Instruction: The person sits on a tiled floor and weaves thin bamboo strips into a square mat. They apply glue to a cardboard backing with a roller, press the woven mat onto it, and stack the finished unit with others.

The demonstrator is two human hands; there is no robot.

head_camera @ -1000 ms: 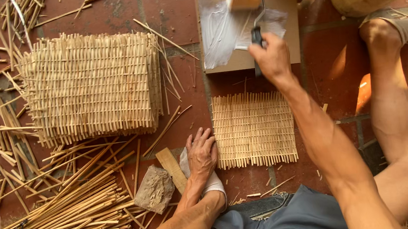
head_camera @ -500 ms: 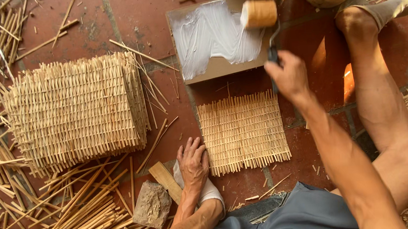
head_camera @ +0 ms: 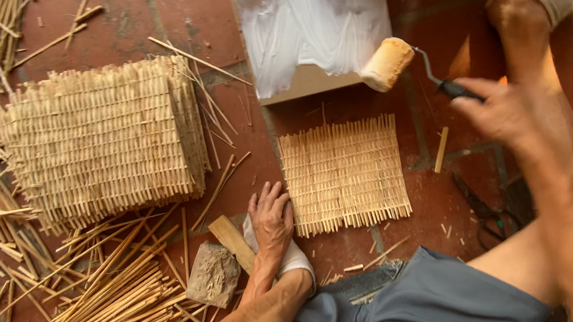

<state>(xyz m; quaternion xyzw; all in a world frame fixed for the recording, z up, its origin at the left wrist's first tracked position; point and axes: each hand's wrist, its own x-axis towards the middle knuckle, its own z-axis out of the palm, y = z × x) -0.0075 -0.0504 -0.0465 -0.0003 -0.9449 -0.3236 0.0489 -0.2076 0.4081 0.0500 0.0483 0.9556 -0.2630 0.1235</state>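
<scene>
With my right hand fingers clamped on the glue roller and left hand flat, fingers spread, beside the woven mat, glue might drip short of it.

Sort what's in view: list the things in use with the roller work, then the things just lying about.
In use:
right hand holding the paint roller
board smeared with white paste
small woven mat
left hand, flat on the floor beside the mat

Lying about:
stack of woven mats
loose sticks
stone
wooden block
scissors
</scene>
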